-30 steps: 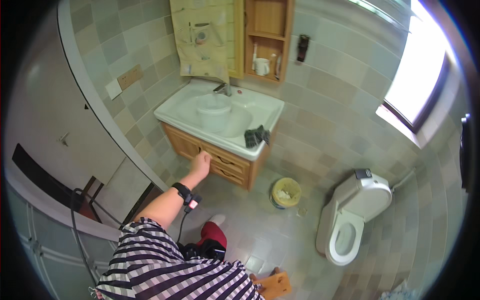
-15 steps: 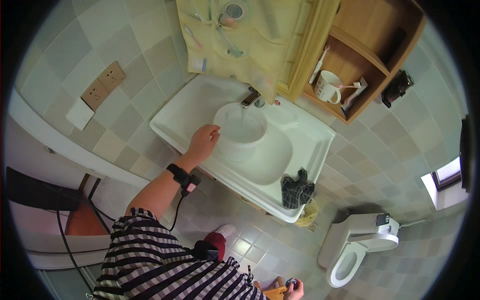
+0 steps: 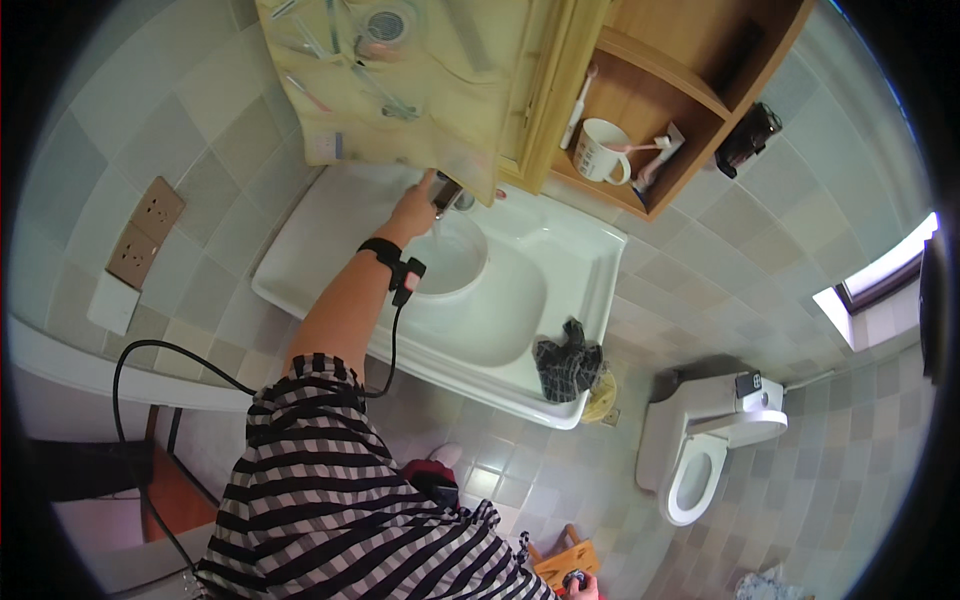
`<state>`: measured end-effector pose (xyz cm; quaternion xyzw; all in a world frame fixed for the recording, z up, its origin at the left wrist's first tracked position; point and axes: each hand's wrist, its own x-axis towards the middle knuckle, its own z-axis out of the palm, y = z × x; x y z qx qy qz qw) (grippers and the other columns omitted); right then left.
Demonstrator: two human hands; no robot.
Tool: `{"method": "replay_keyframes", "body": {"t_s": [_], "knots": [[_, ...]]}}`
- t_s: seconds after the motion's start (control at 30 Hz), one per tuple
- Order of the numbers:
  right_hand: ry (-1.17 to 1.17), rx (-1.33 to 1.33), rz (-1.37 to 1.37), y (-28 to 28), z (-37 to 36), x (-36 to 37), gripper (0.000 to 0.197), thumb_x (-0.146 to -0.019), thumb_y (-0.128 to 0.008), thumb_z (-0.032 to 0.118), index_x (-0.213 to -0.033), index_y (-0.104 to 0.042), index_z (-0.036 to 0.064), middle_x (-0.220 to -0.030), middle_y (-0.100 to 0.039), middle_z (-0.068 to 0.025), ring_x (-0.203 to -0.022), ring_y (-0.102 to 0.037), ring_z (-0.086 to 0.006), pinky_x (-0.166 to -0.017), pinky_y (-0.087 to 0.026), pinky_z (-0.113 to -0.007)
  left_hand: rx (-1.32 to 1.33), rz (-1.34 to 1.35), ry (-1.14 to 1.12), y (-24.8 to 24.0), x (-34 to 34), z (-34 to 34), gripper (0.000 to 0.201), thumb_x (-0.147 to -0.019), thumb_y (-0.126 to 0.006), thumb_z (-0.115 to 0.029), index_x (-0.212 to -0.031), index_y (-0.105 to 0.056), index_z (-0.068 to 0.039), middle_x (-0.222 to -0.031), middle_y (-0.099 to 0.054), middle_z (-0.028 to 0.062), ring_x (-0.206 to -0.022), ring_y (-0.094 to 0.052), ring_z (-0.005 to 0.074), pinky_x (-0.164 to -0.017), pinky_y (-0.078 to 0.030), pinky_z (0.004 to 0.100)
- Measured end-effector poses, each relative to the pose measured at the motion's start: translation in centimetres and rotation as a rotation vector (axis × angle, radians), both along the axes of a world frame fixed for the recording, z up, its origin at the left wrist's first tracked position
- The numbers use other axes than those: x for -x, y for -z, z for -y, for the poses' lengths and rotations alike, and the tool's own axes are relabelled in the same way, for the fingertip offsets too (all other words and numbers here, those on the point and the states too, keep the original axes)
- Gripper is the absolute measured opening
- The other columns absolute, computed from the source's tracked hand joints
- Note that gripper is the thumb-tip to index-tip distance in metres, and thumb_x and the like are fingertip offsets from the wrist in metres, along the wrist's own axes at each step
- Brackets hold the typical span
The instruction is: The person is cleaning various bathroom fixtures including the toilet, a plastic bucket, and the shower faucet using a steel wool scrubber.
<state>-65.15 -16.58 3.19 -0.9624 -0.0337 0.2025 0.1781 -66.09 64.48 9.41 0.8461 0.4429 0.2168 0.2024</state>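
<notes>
My left hand is at the tap, its index finger stretched toward the tap's top; the other fingers are partly hidden, and I cannot tell if they touch. Below the spout is a white round basin holding water, with a thin stream falling in. It sits in the left part of the white sink. At the lower edge my right hand is closed around a small dark object, its kind unclear, over a small wooden stool.
A black checked cloth lies on the sink's right front corner. Above hang a yellow pocket organizer and a wooden shelf with a white mug and toothbrushes. A toilet stands at right. A black cable trails from my left wrist.
My left hand has moved from the basin's left rim up to the tap, index finger now extended. The view has shifted, so the sink and shelf sit further left.
</notes>
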Motion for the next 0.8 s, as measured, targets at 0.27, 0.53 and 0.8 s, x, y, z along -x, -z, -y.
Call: {"method": "replay_keyframes", "body": {"t_s": [0.27, 0.53, 0.8], "knots": [[0.114, 0.055, -0.035, 0.5, 0.5, 4.3, 0.039, -0.089, -0.052, 0.045, -0.104, -0.063, 0.0105, -0.096, -0.065, -0.0166, -0.089, -0.063, -0.0307, -0.08, -0.048, -0.037, 0.452, 0.364, 0.0, 0.0, -0.3, -2.0, 0.067, -0.081, -0.054, -0.003, -0.141, -0.026, -0.012, -0.109, -0.055, 0.0247, -0.099, -0.058, 0.0349, -0.082, -0.05, 0.0375], [0.185, 0.066, -0.127, -1.4, -1.3, 4.3, 0.034, -0.089, -0.055, 0.039, -0.104, -0.063, 0.0093, -0.095, -0.066, -0.0152, -0.087, -0.063, -0.0279, -0.078, -0.048, -0.035, 1.141, 1.459, -0.18, 1.6, -2.9, -1.3, 0.028, -0.087, -0.045, 0.002, -0.115, -0.048, -0.001, -0.103, -0.059, 0.0204, -0.084, -0.064, 0.0288, -0.075, -0.055, 0.0395], [0.177, 0.027, -0.14, -1.3, 0.9, 4.3, 0.036, -0.085, -0.06, 0.033, -0.106, -0.062, 0.0044, -0.095, -0.066, -0.0154, -0.087, -0.062, -0.0257, -0.08, -0.048, -0.035, 0.801, -0.504, 0.319, 2.8, -0.3, -0.7, 0.021, -0.081, -0.053, -0.014, -0.094, -0.064, -0.001, -0.089, -0.065, 0.0164, -0.072, -0.063, 0.0241, -0.065, -0.05, 0.0361]]}}
